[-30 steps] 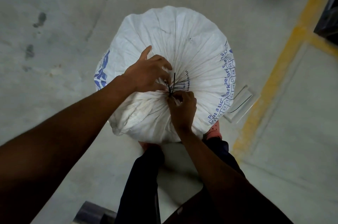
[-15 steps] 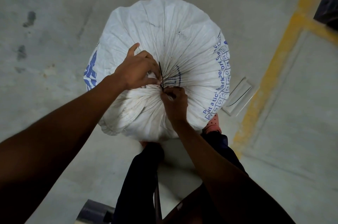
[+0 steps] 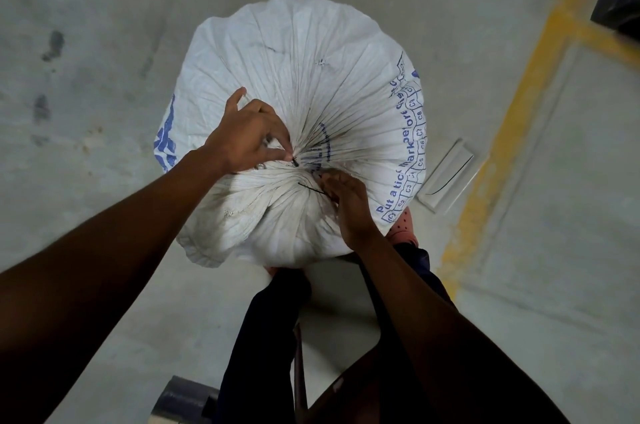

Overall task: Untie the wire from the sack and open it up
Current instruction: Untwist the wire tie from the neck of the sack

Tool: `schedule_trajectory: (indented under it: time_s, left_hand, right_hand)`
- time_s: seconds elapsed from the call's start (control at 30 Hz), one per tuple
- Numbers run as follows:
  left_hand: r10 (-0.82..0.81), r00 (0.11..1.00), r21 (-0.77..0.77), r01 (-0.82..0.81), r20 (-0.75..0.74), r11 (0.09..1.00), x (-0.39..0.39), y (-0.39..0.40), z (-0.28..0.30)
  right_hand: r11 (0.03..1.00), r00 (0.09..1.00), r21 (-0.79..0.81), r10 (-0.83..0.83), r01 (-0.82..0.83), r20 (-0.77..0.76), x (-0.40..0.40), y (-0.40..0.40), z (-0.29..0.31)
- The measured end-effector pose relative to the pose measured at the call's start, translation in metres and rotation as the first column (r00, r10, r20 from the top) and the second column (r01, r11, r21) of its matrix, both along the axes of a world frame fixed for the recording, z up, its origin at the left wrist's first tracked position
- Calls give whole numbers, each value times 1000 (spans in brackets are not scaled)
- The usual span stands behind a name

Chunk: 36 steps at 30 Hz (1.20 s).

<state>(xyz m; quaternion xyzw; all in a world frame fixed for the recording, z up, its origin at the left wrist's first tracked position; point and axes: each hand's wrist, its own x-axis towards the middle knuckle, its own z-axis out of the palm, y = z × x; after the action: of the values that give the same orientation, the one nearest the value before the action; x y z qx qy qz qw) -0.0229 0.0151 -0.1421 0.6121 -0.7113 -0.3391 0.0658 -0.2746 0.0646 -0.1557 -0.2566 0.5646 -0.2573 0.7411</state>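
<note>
Grey concrete floor [image 3: 104, 8] spreads out underfoot, scuffed with dark marks on one side and crossed by a worn yellow painted line [image 3: 512, 118] on the other. On it, right in front of the person's legs, stands a full white woven sack [image 3: 304, 77] with blue print down its sides, its top gathered into tight pleats that run to a puckered neck. A pale flat strip [image 3: 446, 177] lies on the floor just beside the sack, toward the yellow line. Both bare arms reach down to the neck. Left hand [image 3: 246, 136] rests on the gathered cloth, fingertips pinched together on a short dark stub of wire [image 3: 313, 189] at the centre. Right hand [image 3: 349, 205] sits just beside it, fingers closed around the other dark end, which sticks out across the pleats.
</note>
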Motion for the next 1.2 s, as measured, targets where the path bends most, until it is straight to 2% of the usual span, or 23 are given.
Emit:
schedule_trajectory:
  time_s: [0.33,0.5,0.57,0.63,0.7,0.8,1.07,1.2]
  left_hand:
    - [-72,994,-47,76,79,996,-5,2,7]
    - [14,998,-67,-9,62,998,-8,7,1]
    - [30,999,-55,-28,43,998,-8,7,-1]
    - [33,999,-49,-31,38,998,-9,5,-1]
    - [32,999,-50,-31,34,998,-9,5,-1]
    - [36,999,-52,-34,38,998,-9,5,0]
    - [41,998,-50,-38,52,998,-10,5,-1]
    - [39,996,-44,-36,75,998,-12,4,2]
  right_hand:
    - [998,995,-68,11,-18,-99,-18,-3,2]
    - [996,996,-86,30,-37,-89,-12,-15,8]
    - [992,991,-124,10,-27,-136,-7,-25,7]
    - [958,961,-259,47,-120,-273,1,-31,2]
    - [873,904,-390,119,-292,-410,9,-32,-3]
    - [767,828,-457,168,-451,-534,21,-31,-2]
    - [625,711,-486,164,-611,-684,34,-31,-5]
    - [646,738,-532,74,-548,-671,27,-38,5]
